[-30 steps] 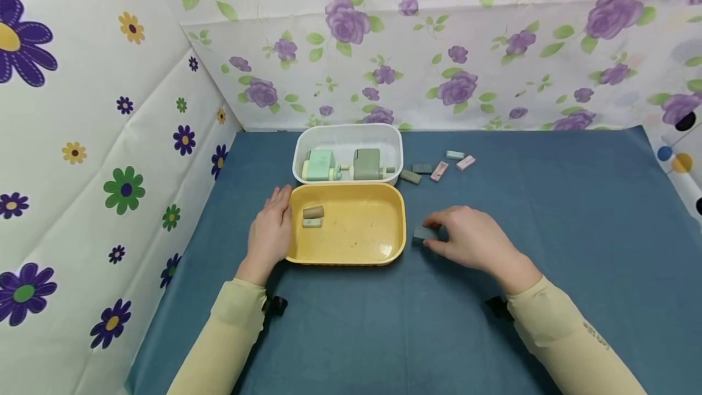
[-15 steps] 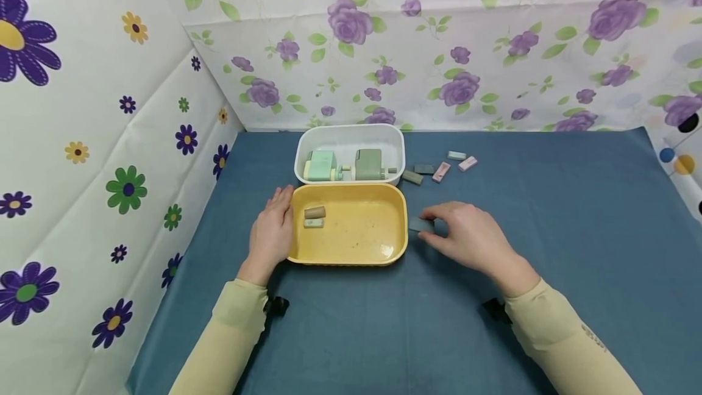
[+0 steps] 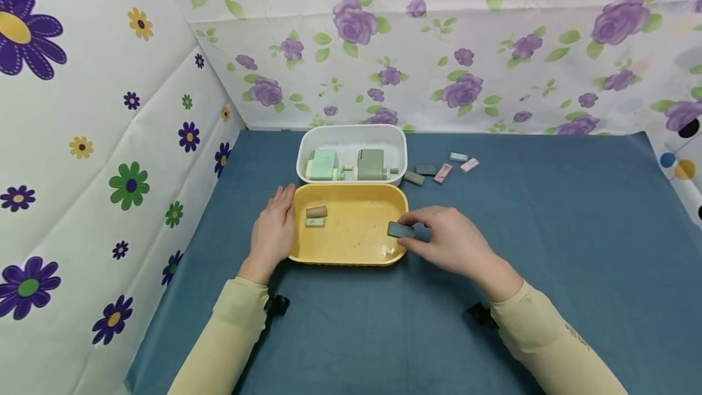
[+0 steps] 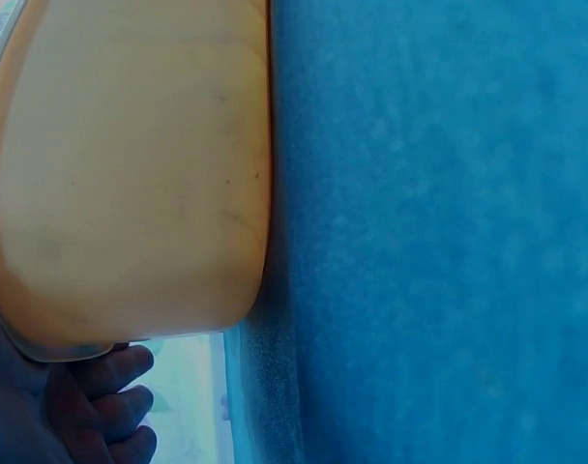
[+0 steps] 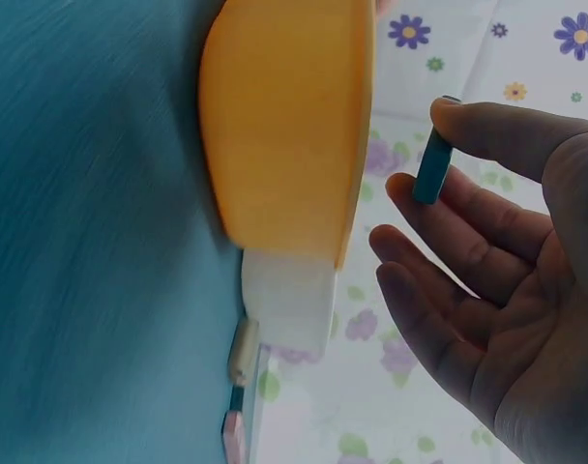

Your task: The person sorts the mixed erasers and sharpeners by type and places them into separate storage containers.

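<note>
My right hand point(image 3: 452, 242) pinches a dark blue-grey eraser point(image 3: 400, 230) between thumb and fingers. In the head view the eraser overlaps the right rim of a yellow tray point(image 3: 351, 255). From the right wrist view, the same eraser point(image 5: 432, 169) is held upright, higher than the tray's rim. My left hand point(image 3: 272, 230) rests along the tray's left side. In the left wrist view its fingers point(image 4: 125, 411) show beyond the tray's end. Inside the tray, at the left, lie a brown eraser point(image 3: 316, 212) and a pale green eraser point(image 3: 315, 222).
Behind the yellow tray, a white tray point(image 3: 351, 131) holds a mint-green crank sharpener point(image 3: 323, 165) and a grey-green one. To its right on the blue cloth lie several erasers, including an olive one point(image 3: 414, 178) and a pink one point(image 3: 443, 174). Flowered sheets hang behind and at left.
My right hand has moved left and lifted the blue-grey eraser from beside the yellow tray to over its right rim. The left hand stays against the tray's side.
</note>
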`<state>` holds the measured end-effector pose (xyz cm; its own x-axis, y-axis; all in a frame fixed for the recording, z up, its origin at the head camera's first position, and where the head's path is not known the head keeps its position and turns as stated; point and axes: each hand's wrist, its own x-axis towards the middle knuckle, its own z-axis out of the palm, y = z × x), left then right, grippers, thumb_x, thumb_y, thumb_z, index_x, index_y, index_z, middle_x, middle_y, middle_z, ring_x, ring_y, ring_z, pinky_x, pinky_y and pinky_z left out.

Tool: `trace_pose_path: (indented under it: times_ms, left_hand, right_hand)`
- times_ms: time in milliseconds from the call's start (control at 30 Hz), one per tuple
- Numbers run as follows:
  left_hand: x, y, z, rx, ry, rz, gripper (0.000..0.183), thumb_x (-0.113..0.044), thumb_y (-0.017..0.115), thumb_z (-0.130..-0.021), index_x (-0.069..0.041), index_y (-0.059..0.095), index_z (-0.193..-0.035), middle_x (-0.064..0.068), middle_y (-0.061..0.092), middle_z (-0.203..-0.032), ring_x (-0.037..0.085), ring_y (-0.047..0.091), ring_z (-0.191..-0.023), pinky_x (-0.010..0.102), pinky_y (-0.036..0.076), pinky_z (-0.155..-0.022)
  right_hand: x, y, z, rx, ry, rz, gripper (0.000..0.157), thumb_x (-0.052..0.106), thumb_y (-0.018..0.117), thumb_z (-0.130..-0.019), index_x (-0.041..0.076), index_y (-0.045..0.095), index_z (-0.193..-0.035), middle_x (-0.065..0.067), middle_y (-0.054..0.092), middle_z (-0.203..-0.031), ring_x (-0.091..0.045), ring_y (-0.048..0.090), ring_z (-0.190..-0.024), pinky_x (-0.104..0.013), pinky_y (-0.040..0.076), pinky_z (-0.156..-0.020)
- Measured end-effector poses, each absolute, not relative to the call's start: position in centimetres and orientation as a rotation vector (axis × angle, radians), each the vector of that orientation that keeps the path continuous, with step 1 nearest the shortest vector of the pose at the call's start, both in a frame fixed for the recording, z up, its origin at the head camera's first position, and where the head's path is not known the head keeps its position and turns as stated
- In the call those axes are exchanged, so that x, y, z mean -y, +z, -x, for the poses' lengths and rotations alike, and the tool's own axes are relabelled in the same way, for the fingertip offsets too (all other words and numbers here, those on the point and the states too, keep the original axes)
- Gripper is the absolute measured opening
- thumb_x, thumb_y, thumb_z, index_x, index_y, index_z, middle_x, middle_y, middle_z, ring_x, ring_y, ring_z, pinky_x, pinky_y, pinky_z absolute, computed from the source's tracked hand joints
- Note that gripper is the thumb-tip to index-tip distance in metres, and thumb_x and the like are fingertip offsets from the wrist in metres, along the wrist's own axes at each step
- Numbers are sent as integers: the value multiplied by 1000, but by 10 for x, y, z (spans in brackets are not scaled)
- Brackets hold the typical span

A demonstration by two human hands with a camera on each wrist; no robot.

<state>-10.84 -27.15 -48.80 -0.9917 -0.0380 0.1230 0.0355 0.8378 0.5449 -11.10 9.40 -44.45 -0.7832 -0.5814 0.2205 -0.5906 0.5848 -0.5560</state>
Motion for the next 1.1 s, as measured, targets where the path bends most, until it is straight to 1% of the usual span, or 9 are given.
trace_pose_path:
  times_ms: [100, 267, 333, 500, 700, 833, 1100]
  left_hand:
    - [273, -488, 108, 2895, -851, -5, 49, -14, 43, -116, -1, 41, -163, 15, 45, -166, 31, 34, -158, 50, 24, -131]
    - [271, -489, 111, 2896, -849, 9, 49, -15, 43, -116, -2, 41, -164, 14, 44, -166, 30, 33, -158, 49, 23, -131]
    - [271, -489, 111, 2890, -849, 14, 49, -15, 43, -116, -2, 41, -163, 15, 44, -166, 31, 33, -158, 49, 24, -131]
    - [272, -488, 111, 2892, -841, 15, 49, -14, 43, -116, 0, 41, -163, 15, 44, -166, 31, 33, -158, 50, 24, -130]
    - [274, -488, 110, 2895, -826, 19, 49, -14, 43, -116, 0, 41, -163, 15, 44, -166, 32, 33, -158, 51, 25, -130]
    - [274, -487, 110, 2892, -819, 19, 49, -14, 44, -116, 0, 41, -163, 15, 45, -165, 32, 34, -158, 50, 24, -130]
    - [274, -489, 109, 2910, -815, 9, 49, -15, 42, -116, -1, 40, -164, 15, 44, -166, 31, 33, -158, 50, 24, -131]
  right_hand:
    - [-84, -442, 110, 2775, 994, -1044, 31, 29, 87, -93, 15, 81, -119, 3, 78, -110, -20, 73, -99, -41, 62, -85]
    - [-71, -441, 111, 2767, 1002, -1070, 28, 27, 87, -93, 16, 81, -118, 3, 78, -109, -15, 69, -87, -36, 59, -77]
    - [-67, -441, 111, 2769, 1013, -1075, 27, 26, 87, -93, 16, 81, -118, 3, 78, -108, -16, 68, -85, -35, 58, -76]
    - [-56, -446, 113, 2784, 1015, -1083, 25, 27, 86, -94, 17, 82, -116, 4, 78, -107, -17, 70, -88, -36, 59, -79]
    - [-37, -451, 117, 2799, 966, -1128, 24, 29, 86, -94, 18, 81, -116, 6, 78, -106, -13, 68, -87, -34, 59, -78]
    - [-21, -454, 119, 2802, 952, -1168, 21, 28, 86, -94, 19, 82, -113, 6, 77, -102, -14, 68, -85, -33, 58, -76]
    - [5, -464, 122, 2802, 921, -1225, 19, 28, 85, -95, 19, 83, -111, 7, 76, -98, -12, 67, -84, -31, 58, -80]
